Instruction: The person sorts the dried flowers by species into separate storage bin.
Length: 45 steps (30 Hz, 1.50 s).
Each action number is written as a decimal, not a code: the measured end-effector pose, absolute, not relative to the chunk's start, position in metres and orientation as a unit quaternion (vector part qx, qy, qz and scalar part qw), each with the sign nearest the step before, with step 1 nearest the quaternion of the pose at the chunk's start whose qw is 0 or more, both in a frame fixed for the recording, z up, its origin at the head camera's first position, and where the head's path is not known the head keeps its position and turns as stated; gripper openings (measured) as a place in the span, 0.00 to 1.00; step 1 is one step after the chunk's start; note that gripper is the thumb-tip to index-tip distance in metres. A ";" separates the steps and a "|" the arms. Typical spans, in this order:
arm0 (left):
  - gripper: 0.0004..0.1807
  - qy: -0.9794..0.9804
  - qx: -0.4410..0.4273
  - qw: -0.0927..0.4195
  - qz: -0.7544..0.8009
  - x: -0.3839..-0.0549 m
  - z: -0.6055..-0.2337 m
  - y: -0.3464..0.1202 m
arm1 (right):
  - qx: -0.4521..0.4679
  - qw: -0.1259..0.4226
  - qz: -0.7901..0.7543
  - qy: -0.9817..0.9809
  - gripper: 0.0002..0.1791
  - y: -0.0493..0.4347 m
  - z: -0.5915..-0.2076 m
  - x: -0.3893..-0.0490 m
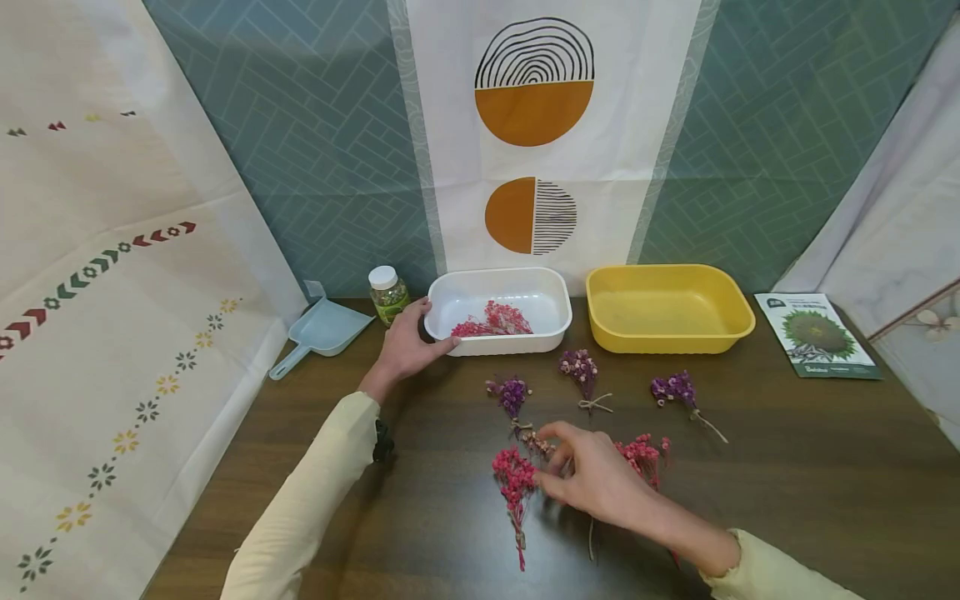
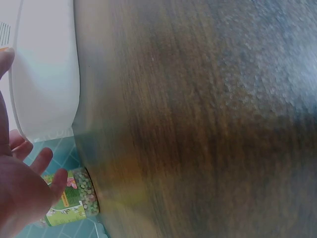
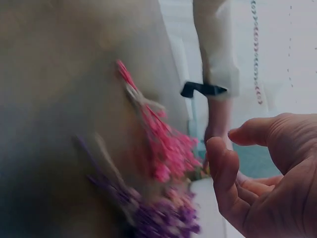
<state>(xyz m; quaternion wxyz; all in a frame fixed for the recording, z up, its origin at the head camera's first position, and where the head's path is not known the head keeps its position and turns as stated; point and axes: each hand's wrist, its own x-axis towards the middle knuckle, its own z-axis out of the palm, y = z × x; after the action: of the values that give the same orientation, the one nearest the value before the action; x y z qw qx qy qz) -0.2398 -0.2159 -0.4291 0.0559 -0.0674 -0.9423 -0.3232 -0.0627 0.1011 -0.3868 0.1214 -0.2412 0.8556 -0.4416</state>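
Left hand (image 1: 405, 343) holds white tray (image 1: 555, 327); right hand (image 1: 592, 479) touches pink sprig (image 1: 514, 482).

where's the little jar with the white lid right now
In the head view the jar stands at the back left of the table, between the blue scoop and the white tray, just beyond the left hand.
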 end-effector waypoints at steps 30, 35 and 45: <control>0.51 -0.939 -0.063 0.053 -0.334 -0.238 -0.429 -0.216 | -0.178 0.077 -0.369 0.909 0.54 0.071 -0.442 -0.026; 0.52 -0.940 -0.064 0.053 -0.332 -0.238 -0.429 -0.216 | -0.174 0.073 -0.363 0.912 0.54 0.067 -0.443 -0.026; 0.51 -0.940 -0.064 0.056 -0.331 -0.239 -0.429 -0.216 | -0.188 0.066 -0.360 0.912 0.51 0.063 -0.443 -0.027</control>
<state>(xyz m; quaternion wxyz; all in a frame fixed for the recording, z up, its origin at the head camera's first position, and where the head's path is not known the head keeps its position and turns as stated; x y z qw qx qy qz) -0.2390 -0.2159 -0.4294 0.0562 -0.0643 -0.9398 -0.3309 -0.0272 0.0629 -0.4430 0.0657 -0.1884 0.9115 -0.3596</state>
